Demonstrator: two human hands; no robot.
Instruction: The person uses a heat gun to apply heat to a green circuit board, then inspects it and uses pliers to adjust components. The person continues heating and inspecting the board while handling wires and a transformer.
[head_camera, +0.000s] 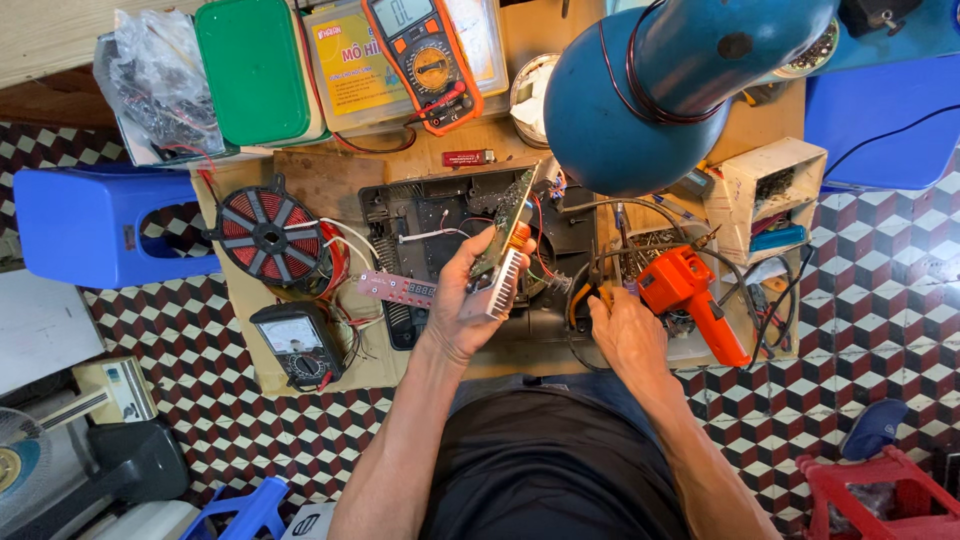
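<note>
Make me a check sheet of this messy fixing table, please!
Surface: small wooden table, crowded.
Job's things: circuit board with heatsink held upright over an opened black appliance case.
Clutter: red coil, orange multimeter, analog meter, orange soldering gun, green box.
Hands: left hand grips the board; right hand rests at yellow-handled pliers.
Cables: loose wires around the case.
Surroundings: blue lamp, blue stool, checkered floor.

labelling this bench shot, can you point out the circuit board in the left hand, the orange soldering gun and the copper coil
circuit board (503, 240), head view, on its green upper part
orange soldering gun (680, 285), head view, on its orange body
copper coil (268, 238), head view, on its red-and-black windings
</note>
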